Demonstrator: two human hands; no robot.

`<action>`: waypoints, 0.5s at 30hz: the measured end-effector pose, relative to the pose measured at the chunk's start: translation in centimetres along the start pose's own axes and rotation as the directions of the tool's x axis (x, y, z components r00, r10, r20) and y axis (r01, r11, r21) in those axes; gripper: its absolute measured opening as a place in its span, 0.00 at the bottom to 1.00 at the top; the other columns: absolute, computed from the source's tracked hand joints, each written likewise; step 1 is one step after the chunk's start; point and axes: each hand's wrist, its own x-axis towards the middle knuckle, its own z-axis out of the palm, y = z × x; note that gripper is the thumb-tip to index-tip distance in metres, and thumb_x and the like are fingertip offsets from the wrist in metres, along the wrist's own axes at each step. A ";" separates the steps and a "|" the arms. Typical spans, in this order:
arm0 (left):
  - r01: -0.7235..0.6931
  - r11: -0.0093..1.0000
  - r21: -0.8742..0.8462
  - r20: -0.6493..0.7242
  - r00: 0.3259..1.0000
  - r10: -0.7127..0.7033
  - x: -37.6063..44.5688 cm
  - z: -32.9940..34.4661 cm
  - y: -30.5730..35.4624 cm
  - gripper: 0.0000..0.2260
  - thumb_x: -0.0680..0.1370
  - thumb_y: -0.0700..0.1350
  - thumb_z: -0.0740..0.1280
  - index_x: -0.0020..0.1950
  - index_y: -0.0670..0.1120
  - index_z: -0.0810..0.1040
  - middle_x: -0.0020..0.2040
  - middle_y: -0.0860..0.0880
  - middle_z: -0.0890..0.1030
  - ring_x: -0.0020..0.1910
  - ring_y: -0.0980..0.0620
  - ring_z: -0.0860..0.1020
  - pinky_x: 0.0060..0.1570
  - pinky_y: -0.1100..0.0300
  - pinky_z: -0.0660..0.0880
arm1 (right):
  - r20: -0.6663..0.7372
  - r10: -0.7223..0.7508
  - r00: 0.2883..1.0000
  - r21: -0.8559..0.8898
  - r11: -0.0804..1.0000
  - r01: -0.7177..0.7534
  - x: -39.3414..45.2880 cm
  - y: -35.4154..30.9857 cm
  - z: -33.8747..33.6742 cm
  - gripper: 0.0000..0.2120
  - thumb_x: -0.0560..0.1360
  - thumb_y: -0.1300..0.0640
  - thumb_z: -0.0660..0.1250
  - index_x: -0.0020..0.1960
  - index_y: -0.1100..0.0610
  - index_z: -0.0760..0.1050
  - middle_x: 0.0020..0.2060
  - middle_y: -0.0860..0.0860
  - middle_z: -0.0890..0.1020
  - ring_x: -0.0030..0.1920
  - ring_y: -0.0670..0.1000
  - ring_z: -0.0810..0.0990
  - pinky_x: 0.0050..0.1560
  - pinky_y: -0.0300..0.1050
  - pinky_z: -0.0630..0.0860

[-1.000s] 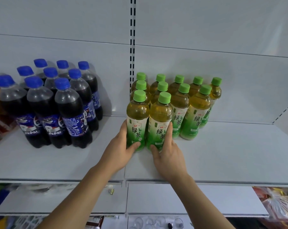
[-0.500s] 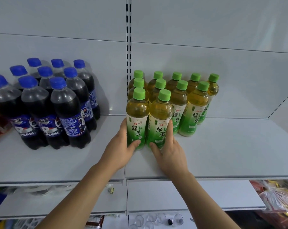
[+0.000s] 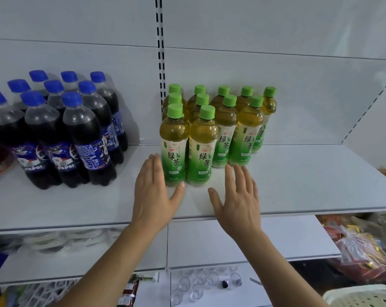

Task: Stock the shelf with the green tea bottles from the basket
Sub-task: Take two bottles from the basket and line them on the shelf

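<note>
Several green tea bottles with green caps stand upright in rows on the white shelf, against the centre upright. The two front bottles stand side by side nearest the shelf edge. My left hand is open, fingers spread, just left of the front left bottle and apart from it. My right hand is open to the right of the front right bottle, holding nothing. A white perforated basket shows its rim at the bottom right corner; its contents are hidden.
Several blue-capped Pepsi bottles stand on the shelf's left part. Bare shelf surface lies right of the tea. Lower shelves hold clear small cups and a bagged pack of snacks at the right.
Both hands have let go of the two front tea bottles and drawn back toward the shelf edge, fingers spread. The bottles stay upright in place.
</note>
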 end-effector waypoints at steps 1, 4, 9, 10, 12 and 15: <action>-0.017 0.999 0.050 -0.027 0.999 0.018 -0.7 0.2 0.5 0.43 0.82 0.65 0.60 0.88 0.41 0.51 0.88 0.38 0.56 0.87 0.39 0.55 0.84 0.39 0.60 | -0.003 0.006 1.000 -0.010 1.000 -0.006 -0.3 0.3 -0.3 0.36 0.86 0.36 0.56 0.84 0.60 0.63 0.83 0.61 0.66 0.85 0.64 0.60 0.82 0.66 0.63; -0.073 0.989 0.130 -0.094 0.992 0.086 -2.9 0.5 3.0 0.41 0.82 0.63 0.60 0.87 0.39 0.55 0.87 0.37 0.57 0.87 0.37 0.54 0.84 0.38 0.58 | -0.011 0.015 1.000 -0.012 1.000 -0.015 -1.7 1.9 -1.4 0.36 0.86 0.36 0.56 0.84 0.61 0.65 0.83 0.62 0.66 0.85 0.65 0.60 0.82 0.68 0.61; -0.222 0.971 0.089 -0.070 0.971 0.228 -6.4 2.7 9.1 0.37 0.84 0.59 0.62 0.87 0.40 0.58 0.87 0.40 0.59 0.87 0.39 0.56 0.82 0.36 0.62 | -0.043 0.047 0.998 -0.019 0.999 -0.048 -4.9 6.5 -4.2 0.34 0.86 0.37 0.56 0.83 0.59 0.68 0.83 0.63 0.67 0.86 0.65 0.59 0.83 0.68 0.60; -0.259 0.963 0.072 -0.057 0.963 0.264 -7.0 3.4 10.5 0.36 0.84 0.59 0.62 0.86 0.41 0.59 0.87 0.40 0.60 0.87 0.39 0.57 0.81 0.36 0.63 | -0.045 0.066 0.997 -0.028 0.997 -0.068 -5.7 7.8 -4.9 0.34 0.87 0.37 0.56 0.83 0.59 0.68 0.84 0.62 0.66 0.86 0.64 0.59 0.83 0.68 0.60; -0.320 0.947 0.040 -0.014 0.947 0.320 -8.2 5.4 13.2 0.35 0.85 0.58 0.62 0.86 0.41 0.60 0.86 0.40 0.62 0.86 0.39 0.59 0.81 0.36 0.65 | -0.043 0.117 0.992 -0.057 0.991 -0.119 -7.5 10.5 -6.0 0.33 0.87 0.37 0.55 0.84 0.58 0.67 0.84 0.62 0.65 0.87 0.64 0.57 0.84 0.67 0.58; -0.388 0.921 -0.040 0.096 0.916 0.390 -10.4 9.3 17.2 0.34 0.86 0.60 0.59 0.86 0.43 0.61 0.87 0.42 0.62 0.86 0.40 0.59 0.80 0.37 0.67 | -0.039 0.219 0.975 -0.111 0.969 -0.222 -11.3 15.2 -7.6 0.34 0.87 0.37 0.55 0.84 0.58 0.67 0.84 0.62 0.65 0.86 0.64 0.58 0.84 0.68 0.58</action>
